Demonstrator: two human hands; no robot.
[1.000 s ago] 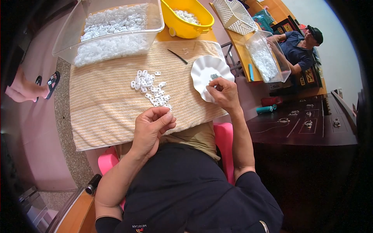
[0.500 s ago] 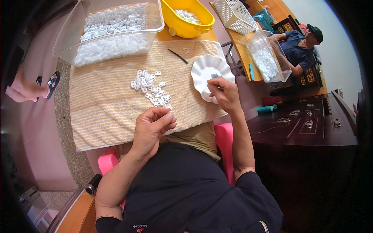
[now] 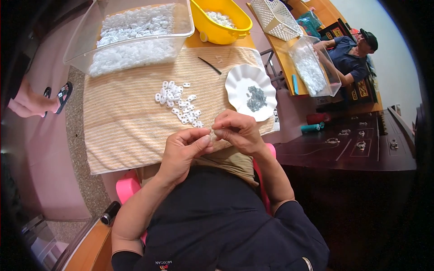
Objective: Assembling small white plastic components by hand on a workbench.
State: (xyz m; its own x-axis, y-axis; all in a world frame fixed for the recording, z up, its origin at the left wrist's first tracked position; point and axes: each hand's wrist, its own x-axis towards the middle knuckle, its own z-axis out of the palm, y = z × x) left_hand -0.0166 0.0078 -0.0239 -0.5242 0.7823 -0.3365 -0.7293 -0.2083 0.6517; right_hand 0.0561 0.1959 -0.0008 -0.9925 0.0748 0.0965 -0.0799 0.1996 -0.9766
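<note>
My left hand (image 3: 186, 149) is closed in a pinch close to the table's near edge, its fingertips over something too small to make out. Fingertip to fingertip with it, my right hand (image 3: 238, 132) also pinches; what it holds is hidden. Just beyond them lies a loose pile of small white plastic pieces with two holes (image 3: 171, 94), trailing toward my left hand. To the right, a white wavy-rimmed plate (image 3: 237, 80) bears a heap of tiny grey-green translucent pieces (image 3: 256, 98). A striped beige towel (image 3: 122, 122) covers the table under all of this.
A clear bin (image 3: 131, 54) full of white pieces stands far left, beside a yellow tub (image 3: 226, 31). A thin black stick (image 3: 209, 65) lies near the plate. At another table a person (image 3: 348, 56) reaches into a clear box (image 3: 309, 67). Someone's sandalled foot (image 3: 63, 97) shows at left.
My right hand has come from over the plate, down and left, to meet my left hand. The grey-green heap on the plate is now uncovered. My left hand has shifted slightly right.
</note>
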